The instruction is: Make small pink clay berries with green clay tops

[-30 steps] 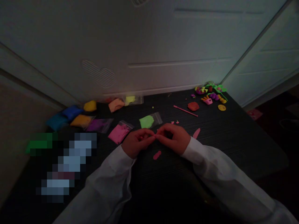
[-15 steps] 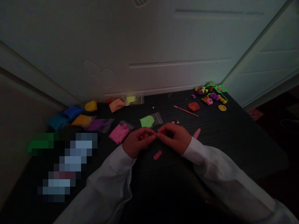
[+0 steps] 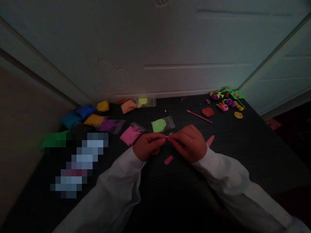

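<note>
My left hand (image 3: 148,146) and my right hand (image 3: 190,142) meet over the dark table (image 3: 243,152), fingertips pinched together on a tiny pink clay piece (image 3: 167,137). Both hands are closed around it. A flattened pink clay bit (image 3: 168,160) lies on the table just below my hands. Another elongated pink piece (image 3: 210,140) rests to the right of my right hand. White sleeves cover both arms.
Clay bags lie behind my hands: green (image 3: 160,125), pink (image 3: 131,134), purple (image 3: 111,126), orange (image 3: 94,120), blue (image 3: 85,111), yellow (image 3: 103,105). A thin pink tool (image 3: 199,116) and small finished clay figures (image 3: 227,99) sit far right. A white panelled wall stands behind.
My hands stay pinched together on the pink piece, fingers shifting slightly. The view has shifted a little, so everything sits slightly further right in the picture.
</note>
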`<state>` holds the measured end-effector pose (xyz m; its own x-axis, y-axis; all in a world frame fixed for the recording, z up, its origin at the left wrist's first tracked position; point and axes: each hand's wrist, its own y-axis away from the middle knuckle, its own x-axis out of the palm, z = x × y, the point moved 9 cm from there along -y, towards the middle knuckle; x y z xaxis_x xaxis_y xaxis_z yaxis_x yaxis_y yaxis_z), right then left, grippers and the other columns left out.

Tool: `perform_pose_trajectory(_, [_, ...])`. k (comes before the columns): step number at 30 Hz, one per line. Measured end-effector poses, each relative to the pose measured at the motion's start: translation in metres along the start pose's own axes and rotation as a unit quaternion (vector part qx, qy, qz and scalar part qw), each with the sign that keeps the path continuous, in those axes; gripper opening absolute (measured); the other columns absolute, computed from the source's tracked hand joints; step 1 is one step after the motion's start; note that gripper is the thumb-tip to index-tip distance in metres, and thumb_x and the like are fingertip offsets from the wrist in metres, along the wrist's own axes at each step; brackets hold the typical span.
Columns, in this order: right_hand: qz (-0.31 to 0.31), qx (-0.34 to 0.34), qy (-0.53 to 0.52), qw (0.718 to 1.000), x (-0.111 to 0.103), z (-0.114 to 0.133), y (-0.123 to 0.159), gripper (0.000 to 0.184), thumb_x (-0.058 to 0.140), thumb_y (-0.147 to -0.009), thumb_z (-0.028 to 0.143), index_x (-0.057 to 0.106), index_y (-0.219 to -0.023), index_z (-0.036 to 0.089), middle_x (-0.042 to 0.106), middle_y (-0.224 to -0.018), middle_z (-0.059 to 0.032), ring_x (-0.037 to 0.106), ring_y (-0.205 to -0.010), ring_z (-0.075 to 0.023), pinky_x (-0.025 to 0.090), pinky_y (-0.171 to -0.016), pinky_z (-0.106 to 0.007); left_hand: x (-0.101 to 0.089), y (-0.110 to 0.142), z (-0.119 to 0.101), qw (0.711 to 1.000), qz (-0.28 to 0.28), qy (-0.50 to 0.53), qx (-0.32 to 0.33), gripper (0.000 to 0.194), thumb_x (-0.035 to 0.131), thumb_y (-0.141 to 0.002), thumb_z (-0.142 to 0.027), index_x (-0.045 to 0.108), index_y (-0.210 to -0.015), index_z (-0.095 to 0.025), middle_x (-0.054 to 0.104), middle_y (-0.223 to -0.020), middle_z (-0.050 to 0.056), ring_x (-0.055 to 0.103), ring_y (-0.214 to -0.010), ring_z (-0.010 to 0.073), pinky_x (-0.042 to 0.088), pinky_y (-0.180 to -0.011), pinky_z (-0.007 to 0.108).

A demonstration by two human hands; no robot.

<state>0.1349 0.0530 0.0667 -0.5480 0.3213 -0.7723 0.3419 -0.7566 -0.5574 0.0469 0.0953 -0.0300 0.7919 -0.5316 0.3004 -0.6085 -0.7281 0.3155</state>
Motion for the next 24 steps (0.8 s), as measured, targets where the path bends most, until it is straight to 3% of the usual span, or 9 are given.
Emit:
perform_pose_trajectory(7, [0.012,-0.018,0.023,1.000,0.001,0.003,0.000,0.017,0.046,-0.079,0.025,0.060,-0.087,0.019,0.060,-0.071,-0.0020,0.051,-0.069,-0.0130,0.033,-0.068,-0.030,0.001,0.000,-0.003,1.000,0.003,0.015,0.016,0.025,0.062,-0.065,-0.032,0.057,-0.081,-0.013,0.030,-0.039,-0.009,0.026,-0.034,0.0010,0.016,-0.035,0.016])
perform_pose_trajectory(16, [0.036,-0.017,0.019,0.999,0.006,0.004,0.000,0.019,0.046,-0.079,0.027,0.060,-0.091,0.020,0.061,-0.073,-0.0026,0.051,-0.070,-0.0141,0.033,-0.068,-0.031,-0.004,0.000,-0.004,0.998,-0.025,-0.045,0.024,0.025,0.062,-0.064,-0.033,0.058,-0.080,-0.014,0.035,-0.039,-0.008,0.029,-0.034,0.0013,0.016,-0.035,0.016])
perform_pose_trajectory(20, [0.034,0.024,-0.021,0.999,0.004,0.000,-0.001,0.020,0.048,-0.078,0.028,0.060,-0.091,0.019,0.062,-0.077,-0.0039,0.052,-0.073,-0.0148,0.035,-0.068,-0.032,-0.004,-0.001,-0.005,0.998,-0.024,-0.046,0.031,0.023,0.061,-0.065,-0.033,0.059,-0.079,-0.015,0.034,-0.038,-0.008,0.027,-0.033,0.0012,0.016,-0.035,0.016])
perform_pose_trajectory(24, [0.014,0.115,-0.088,0.989,-0.001,-0.013,-0.002,0.018,0.048,-0.077,0.027,0.060,-0.086,0.016,0.059,-0.072,-0.0032,0.052,-0.069,-0.0127,0.038,-0.066,-0.029,-0.004,0.000,-0.006,0.997,-0.031,-0.050,0.039,0.022,0.061,-0.065,-0.032,0.059,-0.079,-0.015,0.034,-0.039,-0.009,0.028,-0.033,0.0012,0.017,-0.035,0.016])
